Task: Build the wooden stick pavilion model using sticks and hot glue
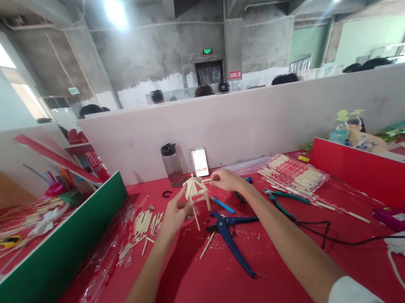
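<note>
Near the middle of the red table, a small pavilion model (195,188) built of pale wooden sticks stands on thin stick legs under a pointed roof. My left hand (177,212) grips it from the left, thumb and fingers closed about its side. Just right of the roof is my right hand (227,179), fingers curled together; whatever they may hold is too small to make out. Below the model lie blue-handled cutters (228,235) and a loose stick (207,245). A light-blue pen (223,205) lies between the model and my right forearm.
Cut sticks (145,225) lie in a pile at left, beside plastic wrapping (102,273). Green-handled pliers (291,196) and bagged sticks (296,171) are at right. A bottle (172,166) and a lit phone (200,162) stand behind. Green (65,243) and red dividers (387,174) flank the table.
</note>
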Action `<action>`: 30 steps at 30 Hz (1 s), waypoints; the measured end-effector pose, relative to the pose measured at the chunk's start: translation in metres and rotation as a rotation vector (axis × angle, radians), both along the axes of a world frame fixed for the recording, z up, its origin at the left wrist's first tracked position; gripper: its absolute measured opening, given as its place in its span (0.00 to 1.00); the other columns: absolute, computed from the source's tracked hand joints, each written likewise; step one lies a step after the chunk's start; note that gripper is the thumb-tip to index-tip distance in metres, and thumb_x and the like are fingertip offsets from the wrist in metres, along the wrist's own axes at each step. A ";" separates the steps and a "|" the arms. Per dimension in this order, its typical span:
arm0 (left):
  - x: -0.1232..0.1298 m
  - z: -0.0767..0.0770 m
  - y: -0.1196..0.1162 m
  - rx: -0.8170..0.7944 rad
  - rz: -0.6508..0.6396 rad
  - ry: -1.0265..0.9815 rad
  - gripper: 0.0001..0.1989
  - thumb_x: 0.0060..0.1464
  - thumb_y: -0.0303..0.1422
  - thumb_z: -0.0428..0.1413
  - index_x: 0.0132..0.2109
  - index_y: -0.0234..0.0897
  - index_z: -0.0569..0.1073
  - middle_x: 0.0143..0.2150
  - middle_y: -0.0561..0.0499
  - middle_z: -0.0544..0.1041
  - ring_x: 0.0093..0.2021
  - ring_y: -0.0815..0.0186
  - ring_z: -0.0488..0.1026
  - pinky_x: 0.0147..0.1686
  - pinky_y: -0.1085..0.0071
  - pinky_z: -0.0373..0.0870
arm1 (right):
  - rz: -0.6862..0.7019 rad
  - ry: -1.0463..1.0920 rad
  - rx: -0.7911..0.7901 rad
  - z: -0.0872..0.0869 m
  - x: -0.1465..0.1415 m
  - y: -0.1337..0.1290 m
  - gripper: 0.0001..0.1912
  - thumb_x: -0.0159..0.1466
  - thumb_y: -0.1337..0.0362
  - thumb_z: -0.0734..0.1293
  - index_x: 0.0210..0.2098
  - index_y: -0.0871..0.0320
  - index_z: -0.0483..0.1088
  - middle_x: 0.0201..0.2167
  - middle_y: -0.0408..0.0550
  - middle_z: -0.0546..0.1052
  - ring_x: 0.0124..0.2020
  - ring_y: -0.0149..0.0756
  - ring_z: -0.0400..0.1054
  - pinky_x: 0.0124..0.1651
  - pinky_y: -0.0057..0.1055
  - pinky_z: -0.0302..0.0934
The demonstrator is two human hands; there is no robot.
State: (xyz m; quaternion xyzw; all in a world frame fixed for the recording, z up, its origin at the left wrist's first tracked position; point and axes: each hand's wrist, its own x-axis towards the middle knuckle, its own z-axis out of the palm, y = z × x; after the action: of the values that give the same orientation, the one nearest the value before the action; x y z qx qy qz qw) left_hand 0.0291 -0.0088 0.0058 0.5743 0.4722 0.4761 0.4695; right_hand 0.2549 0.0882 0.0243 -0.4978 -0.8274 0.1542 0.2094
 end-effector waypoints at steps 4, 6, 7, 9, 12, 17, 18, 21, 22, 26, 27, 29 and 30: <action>-0.001 -0.002 0.002 0.000 -0.018 0.022 0.47 0.51 0.41 0.64 0.72 0.36 0.51 0.24 0.58 0.73 0.27 0.66 0.75 0.35 0.66 0.76 | -0.067 -0.272 -0.124 -0.015 0.001 -0.006 0.14 0.59 0.55 0.71 0.28 0.60 0.77 0.30 0.56 0.81 0.34 0.45 0.76 0.39 0.32 0.64; -0.002 -0.004 0.003 -0.008 -0.018 0.033 0.47 0.52 0.41 0.64 0.72 0.37 0.50 0.25 0.57 0.74 0.28 0.66 0.75 0.36 0.65 0.77 | -0.107 -0.325 -0.124 -0.025 -0.007 -0.010 0.13 0.58 0.55 0.72 0.31 0.60 0.78 0.35 0.60 0.81 0.40 0.51 0.76 0.41 0.35 0.65; -0.002 -0.004 0.004 -0.012 -0.015 0.033 0.47 0.52 0.41 0.63 0.72 0.37 0.50 0.25 0.57 0.73 0.28 0.66 0.75 0.37 0.65 0.77 | -0.124 -0.347 -0.121 -0.029 -0.012 -0.011 0.13 0.58 0.56 0.72 0.35 0.61 0.79 0.39 0.62 0.81 0.43 0.53 0.76 0.43 0.37 0.65; -0.002 -0.004 0.004 -0.023 -0.011 0.023 0.47 0.52 0.40 0.64 0.72 0.37 0.51 0.24 0.57 0.73 0.27 0.67 0.74 0.37 0.65 0.77 | -0.150 -0.381 -0.120 -0.035 -0.020 -0.013 0.15 0.59 0.59 0.70 0.42 0.62 0.78 0.44 0.66 0.80 0.47 0.57 0.75 0.46 0.41 0.66; -0.001 -0.002 0.002 -0.027 -0.006 -0.002 0.47 0.51 0.39 0.64 0.72 0.37 0.51 0.24 0.57 0.72 0.27 0.68 0.74 0.37 0.65 0.76 | -0.166 -0.409 -0.128 -0.036 -0.024 -0.013 0.18 0.61 0.59 0.68 0.47 0.64 0.77 0.48 0.68 0.78 0.50 0.59 0.73 0.48 0.44 0.66; 0.001 -0.001 0.001 -0.030 -0.003 -0.028 0.47 0.50 0.39 0.65 0.72 0.38 0.52 0.24 0.57 0.72 0.27 0.68 0.73 0.37 0.65 0.76 | -0.156 -0.396 -0.148 -0.035 -0.016 -0.009 0.19 0.65 0.58 0.63 0.49 0.63 0.75 0.50 0.66 0.77 0.51 0.54 0.73 0.49 0.40 0.65; 0.001 -0.002 0.001 -0.031 -0.005 -0.034 0.47 0.50 0.39 0.65 0.72 0.38 0.52 0.24 0.57 0.72 0.27 0.68 0.73 0.37 0.65 0.76 | -0.158 -0.387 -0.147 -0.036 -0.015 -0.008 0.19 0.66 0.58 0.62 0.50 0.64 0.74 0.50 0.66 0.77 0.50 0.53 0.73 0.49 0.39 0.65; 0.000 -0.002 0.001 -0.035 -0.005 -0.039 0.47 0.50 0.38 0.65 0.72 0.39 0.52 0.24 0.58 0.71 0.27 0.68 0.74 0.37 0.65 0.76 | -0.175 -0.360 -0.129 -0.041 -0.013 -0.006 0.19 0.70 0.60 0.57 0.52 0.64 0.72 0.49 0.66 0.77 0.51 0.52 0.74 0.49 0.38 0.64; 0.000 -0.002 0.001 -0.032 -0.004 -0.040 0.47 0.50 0.38 0.65 0.72 0.39 0.52 0.24 0.58 0.71 0.27 0.68 0.73 0.37 0.65 0.76 | -0.179 -0.353 -0.121 -0.042 -0.013 -0.006 0.19 0.70 0.60 0.56 0.52 0.64 0.71 0.48 0.66 0.78 0.51 0.51 0.74 0.49 0.38 0.64; -0.001 -0.003 0.001 -0.017 -0.011 -0.045 0.47 0.50 0.38 0.65 0.71 0.39 0.53 0.24 0.58 0.72 0.27 0.67 0.73 0.37 0.64 0.76 | -0.196 -0.331 -0.095 -0.046 -0.011 -0.004 0.17 0.70 0.62 0.58 0.52 0.62 0.70 0.48 0.64 0.78 0.51 0.50 0.74 0.48 0.36 0.63; -0.001 -0.004 0.002 -0.016 -0.013 -0.045 0.47 0.50 0.38 0.65 0.71 0.39 0.53 0.24 0.57 0.72 0.27 0.67 0.74 0.37 0.64 0.76 | -0.204 -0.327 -0.091 -0.046 -0.011 -0.003 0.17 0.70 0.62 0.58 0.53 0.62 0.70 0.48 0.65 0.78 0.51 0.50 0.74 0.48 0.36 0.63; -0.001 -0.004 0.002 -0.015 -0.011 -0.042 0.46 0.50 0.39 0.65 0.71 0.39 0.53 0.24 0.57 0.73 0.27 0.67 0.74 0.37 0.65 0.76 | -0.216 -0.317 -0.083 -0.047 -0.011 -0.003 0.18 0.71 0.62 0.56 0.54 0.63 0.68 0.49 0.65 0.77 0.50 0.50 0.74 0.48 0.36 0.63; -0.001 -0.004 0.002 -0.014 -0.011 -0.043 0.46 0.50 0.38 0.65 0.71 0.39 0.53 0.24 0.57 0.73 0.27 0.67 0.74 0.37 0.65 0.76 | -0.218 -0.313 -0.080 -0.048 -0.011 -0.003 0.19 0.72 0.61 0.54 0.54 0.63 0.68 0.49 0.65 0.77 0.51 0.49 0.73 0.49 0.36 0.62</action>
State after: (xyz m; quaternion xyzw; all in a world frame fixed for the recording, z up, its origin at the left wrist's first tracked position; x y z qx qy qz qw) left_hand 0.0276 -0.0068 0.0015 0.5633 0.4621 0.4823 0.4864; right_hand 0.2437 0.0850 -0.0237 -0.6105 -0.7840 0.0843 0.0737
